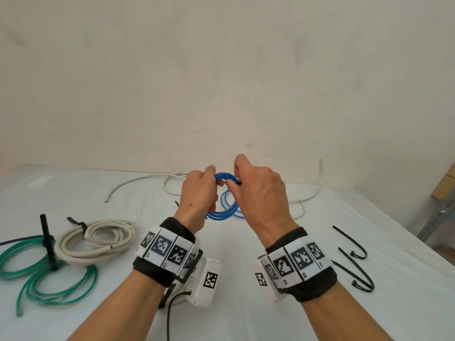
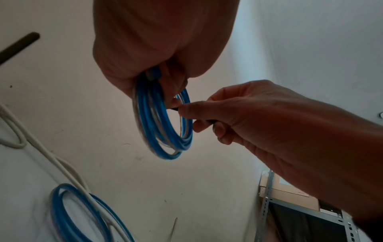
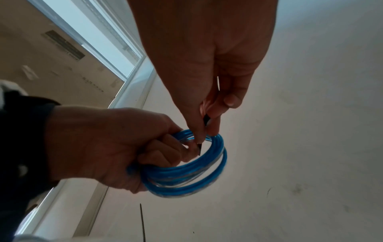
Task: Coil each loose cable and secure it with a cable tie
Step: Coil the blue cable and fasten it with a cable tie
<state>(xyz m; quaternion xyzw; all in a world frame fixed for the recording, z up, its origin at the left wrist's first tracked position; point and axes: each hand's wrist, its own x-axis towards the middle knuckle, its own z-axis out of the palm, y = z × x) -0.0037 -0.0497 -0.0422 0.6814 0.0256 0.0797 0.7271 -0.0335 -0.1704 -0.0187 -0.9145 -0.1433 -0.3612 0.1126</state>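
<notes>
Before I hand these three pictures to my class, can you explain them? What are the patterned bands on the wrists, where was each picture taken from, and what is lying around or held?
No machine here: a person works bare-handed, wearing cameras. The big picture comes from a head camera looking down; the other two come from cameras strapped under the patterned wristbands, looking along each hand.

The left hand grips a coil of blue cable. The right hand pinches a black cable tie at the coil's top.

On the white table lie a tied green coil, a tied beige coil, a loose white cable at the back and two spare black ties on the right.
</notes>
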